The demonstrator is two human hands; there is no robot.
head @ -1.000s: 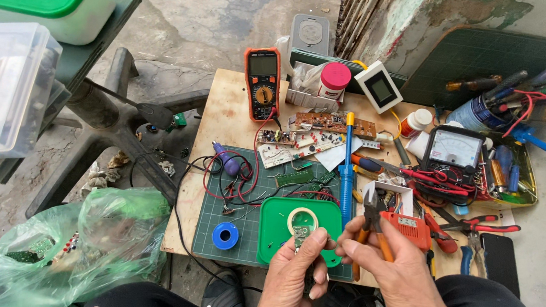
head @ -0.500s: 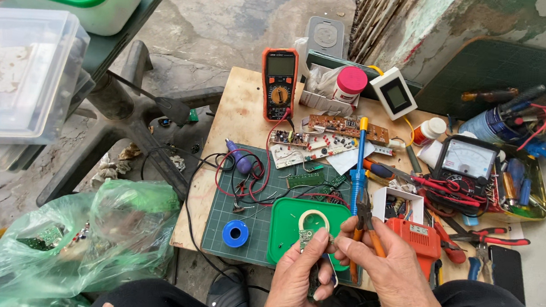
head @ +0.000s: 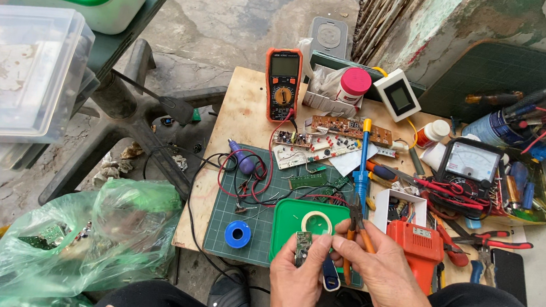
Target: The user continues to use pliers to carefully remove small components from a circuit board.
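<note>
Both hands work at the near edge of the desk (head: 251, 106), just over the green lid (head: 290, 223) with the tape roll (head: 317, 222) on it. Left hand (head: 295, 288) is closed around a small circuit board (head: 302, 247), held upright, thumb along its side. Right hand (head: 383, 279) pinches the board's right edge with thumb and forefinger while the other fingers wrap the orange-handled pliers (head: 352, 234), tips pointing away toward the desk's far edge.

Looks like an inspect-or-position step: board being turned or steadied, pliers parked in the palm, not biting anything. Next move, my guess, needs the right hand to free its pinch and bring the plier tips round to the board, left hand keeping it still.

Hard to read: the board's face is small and partly behind fingers, so no telling which part is being worked on. Something blue and white under the hands (head: 330, 280) is mostly covered. Plier tips blur against the blue solder sucker (head: 363, 167). Right edge of the desk is buried under meters, leads and tools.
</note>
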